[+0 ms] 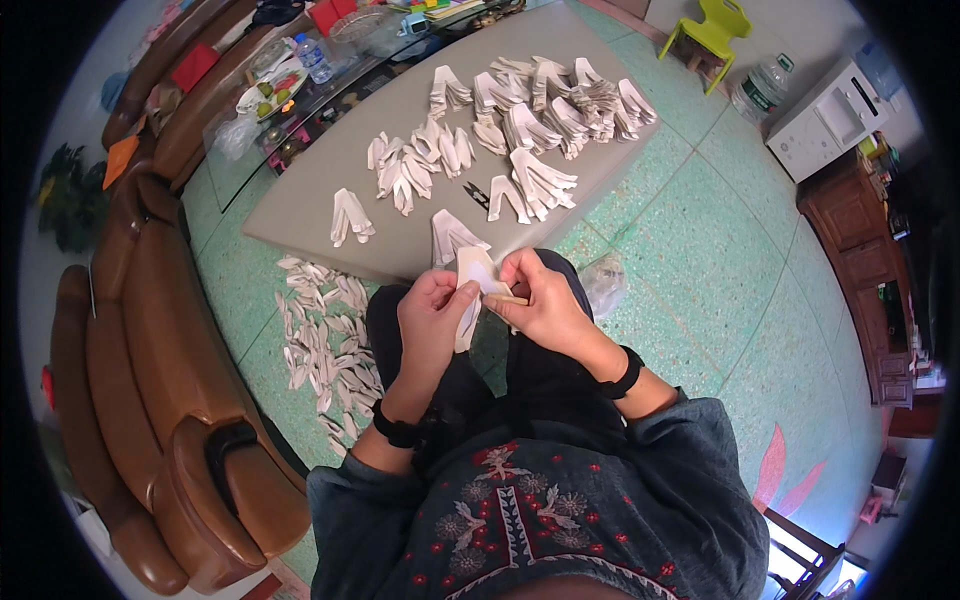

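Observation:
Above my lap I hold a cream V-shaped piece [476, 262] of what looks like fabric or thin leather, with a paler inner face. My left hand [430, 315] pinches its left arm between thumb and fingers. Opposite, my right hand [545, 305] grips the right arm, fingers closed and partly hiding it. Just beyond my hands, another V-shaped piece [452, 236] lies at the near edge of the grey table [300, 200]. Small dark thread snips [476, 194] rest a little farther off, beside a bundle of similar pieces [540, 182].
More bundles of V-shaped pieces [530, 125] cover the table's far right. Many folded pieces [325, 340] lie heaped on the green floor left of my legs. A brown leather sofa [180, 370] stands at left. A clear plastic bag [603, 283] sits by my right knee.

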The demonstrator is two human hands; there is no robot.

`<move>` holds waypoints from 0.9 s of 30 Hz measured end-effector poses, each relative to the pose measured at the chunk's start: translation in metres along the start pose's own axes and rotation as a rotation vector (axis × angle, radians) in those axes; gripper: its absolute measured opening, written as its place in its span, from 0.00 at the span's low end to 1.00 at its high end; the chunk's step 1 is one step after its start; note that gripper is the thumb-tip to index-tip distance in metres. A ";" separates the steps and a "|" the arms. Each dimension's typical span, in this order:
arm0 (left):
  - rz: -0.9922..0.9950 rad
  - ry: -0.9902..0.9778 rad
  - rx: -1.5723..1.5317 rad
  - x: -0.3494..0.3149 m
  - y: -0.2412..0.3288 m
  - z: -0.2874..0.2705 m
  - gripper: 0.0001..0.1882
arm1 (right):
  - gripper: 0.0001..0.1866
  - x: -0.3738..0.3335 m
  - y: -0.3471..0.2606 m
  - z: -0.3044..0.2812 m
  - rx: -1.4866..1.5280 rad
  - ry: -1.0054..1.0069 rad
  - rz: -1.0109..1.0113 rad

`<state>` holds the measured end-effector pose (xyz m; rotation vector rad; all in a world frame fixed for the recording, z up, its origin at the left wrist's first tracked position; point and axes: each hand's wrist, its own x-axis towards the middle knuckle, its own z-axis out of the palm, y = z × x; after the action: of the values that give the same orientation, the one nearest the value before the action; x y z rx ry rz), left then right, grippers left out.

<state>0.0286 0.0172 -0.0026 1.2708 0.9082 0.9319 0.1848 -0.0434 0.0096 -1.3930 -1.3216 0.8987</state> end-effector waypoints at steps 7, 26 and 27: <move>-0.737 -0.416 -0.591 0.010 0.012 -0.026 0.11 | 0.26 -0.004 0.011 -0.018 -0.512 -0.132 -0.607; 0.532 -0.104 0.676 -0.018 -0.011 0.013 0.12 | 0.02 -0.008 0.009 0.002 0.358 0.139 0.386; 0.562 -0.081 0.674 -0.020 -0.004 0.019 0.11 | 0.03 -0.006 0.009 0.000 0.471 0.113 0.481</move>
<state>0.0389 -0.0082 -0.0043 2.2030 0.8413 1.0255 0.1864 -0.0490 0.0001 -1.3714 -0.6311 1.3276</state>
